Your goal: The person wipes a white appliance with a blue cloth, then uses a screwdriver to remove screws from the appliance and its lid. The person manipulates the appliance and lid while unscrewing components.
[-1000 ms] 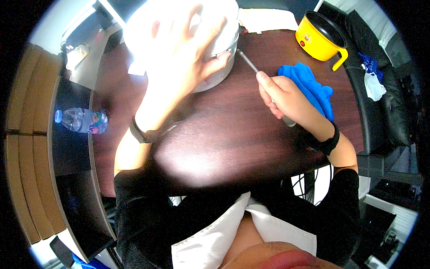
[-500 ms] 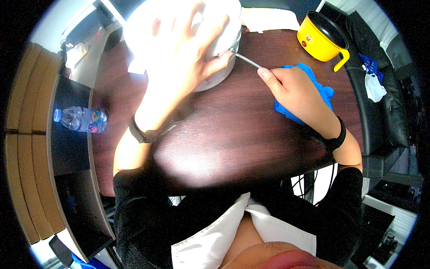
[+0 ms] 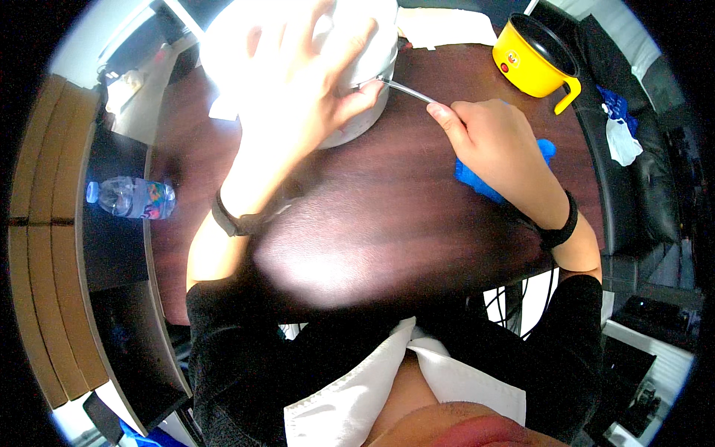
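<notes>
At the top, my left hand [image 3: 313, 93] grips a white round appliance [image 3: 227, 52], glaring in the light, with curved fingers over it and the thumb on its side. My right hand [image 3: 495, 149] is closed round a slim metal tool [image 3: 408, 92], like a screwdriver, whose tip meets the appliance's side near my left thumb. The tool's handle is mostly hidden in my fist. A blue cloth [image 3: 475, 181] lies partly hidden under my right hand on the dark wooden table [image 3: 350, 208].
A yellow pot [image 3: 525, 71] with a handle stands back right. A water bottle [image 3: 130, 197] lies on the dark left-hand surface, beside brown boxes [image 3: 41, 238]. A white sheet [image 3: 447, 26] is at the back. A black couch [image 3: 644, 208] is on the right, cables below the table.
My right hand has moved up and slightly right, turning so its back shows and covering more of the cloth. The tool's tip has come onto the appliance. My left hand has barely moved.
</notes>
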Motion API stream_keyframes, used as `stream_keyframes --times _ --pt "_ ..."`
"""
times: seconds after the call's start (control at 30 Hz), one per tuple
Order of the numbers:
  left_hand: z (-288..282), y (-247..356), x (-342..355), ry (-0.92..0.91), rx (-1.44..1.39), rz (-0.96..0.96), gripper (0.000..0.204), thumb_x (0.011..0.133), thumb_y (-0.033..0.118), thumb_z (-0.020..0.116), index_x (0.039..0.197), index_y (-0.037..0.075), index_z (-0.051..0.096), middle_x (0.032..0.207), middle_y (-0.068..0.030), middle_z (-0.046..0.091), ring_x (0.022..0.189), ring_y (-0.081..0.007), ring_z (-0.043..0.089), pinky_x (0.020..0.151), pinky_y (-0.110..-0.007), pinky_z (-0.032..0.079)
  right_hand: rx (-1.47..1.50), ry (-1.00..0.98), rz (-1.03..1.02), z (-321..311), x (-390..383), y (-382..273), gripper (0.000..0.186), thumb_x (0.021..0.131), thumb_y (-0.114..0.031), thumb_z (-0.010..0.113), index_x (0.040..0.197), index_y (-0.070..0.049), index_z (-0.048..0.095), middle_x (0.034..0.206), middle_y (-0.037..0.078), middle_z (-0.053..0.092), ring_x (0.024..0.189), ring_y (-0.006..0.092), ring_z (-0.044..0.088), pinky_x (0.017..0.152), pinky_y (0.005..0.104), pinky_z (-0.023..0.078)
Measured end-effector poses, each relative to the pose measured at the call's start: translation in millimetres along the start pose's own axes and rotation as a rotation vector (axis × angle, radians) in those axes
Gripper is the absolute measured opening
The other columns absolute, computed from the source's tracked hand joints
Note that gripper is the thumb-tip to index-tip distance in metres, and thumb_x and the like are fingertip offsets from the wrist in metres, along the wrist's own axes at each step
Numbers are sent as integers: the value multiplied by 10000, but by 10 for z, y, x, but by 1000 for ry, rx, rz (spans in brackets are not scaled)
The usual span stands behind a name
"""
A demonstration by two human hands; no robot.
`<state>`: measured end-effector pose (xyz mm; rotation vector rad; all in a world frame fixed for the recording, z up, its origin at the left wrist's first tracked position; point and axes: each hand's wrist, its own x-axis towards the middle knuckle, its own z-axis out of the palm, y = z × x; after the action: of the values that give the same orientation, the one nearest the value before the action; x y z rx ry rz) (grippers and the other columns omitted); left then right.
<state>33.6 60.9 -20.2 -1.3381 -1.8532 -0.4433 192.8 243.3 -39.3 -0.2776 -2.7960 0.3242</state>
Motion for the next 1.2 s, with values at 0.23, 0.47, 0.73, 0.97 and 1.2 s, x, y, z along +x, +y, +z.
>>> stream_keyframes --times 0.23,0.47,0.73,0.97,1.2 --pt "46 60 65 17 3 19 599 690 392 787 1235 201 630 1283 -141 520 1176 -305 520 1025 -531 326 1364 -643 367 355 -119 -17 591 1042 -516 302 604 -129 390 507 -8 397 359 93 379 354 243 344" --pt "102 20 60 29 201 20 613 642 560 767 1206 339 673 1256 -16 569 1102 -170 553 980 -402 327 1794 -874 521 262 -142 -186 624 1032 -561 225 630 -121 406 512 -15 380 360 121 393 391 301 386" --pt "95 6 57 34 196 35 609 648 554 767 1209 337 672 1254 -15 571 1099 -170 553 972 -400 336 578 -105 79 240 -133 106 569 1016 -417 472 669 27 555 536 167 505 468 262 562 473 410 408" --pt "64 64 104 49 207 61 595 662 560 757 1206 338 671 1255 -17 571 1097 -171 552 962 -397 348 255 -11 45 146 -51 72 488 980 -376 528 676 -2 605 622 236 571 590 420 598 510 492 447" --pt "59 52 100 38 199 65 595 664 556 758 1209 334 671 1256 -19 573 1101 -175 550 963 -395 345 199 -15 37 104 -63 58 493 974 -380 533 647 -16 600 614 228 579 587 420 603 514 506 457"
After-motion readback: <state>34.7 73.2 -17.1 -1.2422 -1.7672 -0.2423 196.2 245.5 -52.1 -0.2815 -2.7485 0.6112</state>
